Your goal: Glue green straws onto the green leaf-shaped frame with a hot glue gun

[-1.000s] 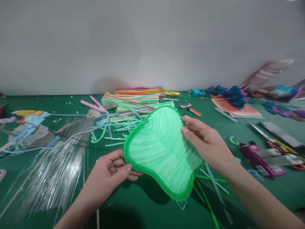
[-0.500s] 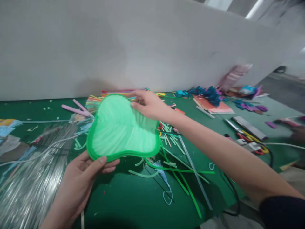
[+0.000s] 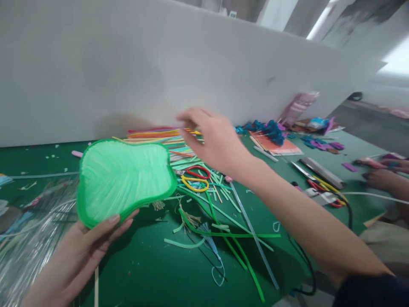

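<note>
A pale green leaf-shaped panel with a darker green fuzzy rim [image 3: 124,175] is tilted above the green table at the left. My left hand [image 3: 99,238] grips its lower edge, thumb on the front and fingers behind. My right hand [image 3: 209,134] is raised to the right of the panel, apart from it, with thumb and fingers spread and nothing between them. Below that hand lie scissors with red and yellow handles [image 3: 195,183], beside coloured fuzzy strips [image 3: 150,135] near the wall.
Clear thin strands [image 3: 35,251] cover the left side. Green stems [image 3: 246,251] and a clear rod [image 3: 255,234] lie at centre right. Farther right are more scissors [image 3: 303,170], a cable, blue fuzzy pieces [image 3: 273,131] and another person's hand [image 3: 383,179].
My right hand has let go of the panel. My left hand has moved the panel left and turned it, uncovering the scissors. Another person's hands have come further into view at the right.
</note>
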The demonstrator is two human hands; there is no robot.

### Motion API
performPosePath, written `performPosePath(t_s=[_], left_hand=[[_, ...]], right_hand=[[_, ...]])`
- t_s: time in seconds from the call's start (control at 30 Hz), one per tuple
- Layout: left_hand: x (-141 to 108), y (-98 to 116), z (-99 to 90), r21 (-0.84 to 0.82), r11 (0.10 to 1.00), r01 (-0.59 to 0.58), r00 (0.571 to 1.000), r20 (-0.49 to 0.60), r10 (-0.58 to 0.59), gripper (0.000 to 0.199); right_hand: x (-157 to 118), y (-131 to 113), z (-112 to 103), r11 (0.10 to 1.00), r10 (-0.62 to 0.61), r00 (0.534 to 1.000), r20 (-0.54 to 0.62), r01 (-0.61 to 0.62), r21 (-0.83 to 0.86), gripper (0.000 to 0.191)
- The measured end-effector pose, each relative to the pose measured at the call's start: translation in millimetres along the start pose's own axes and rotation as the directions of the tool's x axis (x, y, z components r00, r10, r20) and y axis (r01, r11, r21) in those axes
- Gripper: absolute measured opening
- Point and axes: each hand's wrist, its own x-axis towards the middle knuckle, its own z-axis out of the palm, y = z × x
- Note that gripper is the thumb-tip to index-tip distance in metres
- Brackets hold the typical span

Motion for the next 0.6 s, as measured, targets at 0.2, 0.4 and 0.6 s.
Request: performPosePath(t_s=[0.2,0.4,0.6], left_hand=[[3,-1,8.1,-0.162,0.987,-0.009,0.999,0.035,0.015,0.062],[-2,-10,10.3,-0.194,0.980,0.038,0.988,0.152,-0.008,0.058],[-14,-17,3.4,-0.222,0.974,-0.042,0.944,0.310,0.111,0.090]], right_hand=[[-90,38,39,0.961,0.256,0.922,0.291,-0.209,-0.183,0.013],[-78,56,104,0.987,0.160,0.920,0.357,-0.141,-0.080,0.035],[-59,71,85,0.985,0.153,0.958,0.242,-0.166,0.035,0.034]])
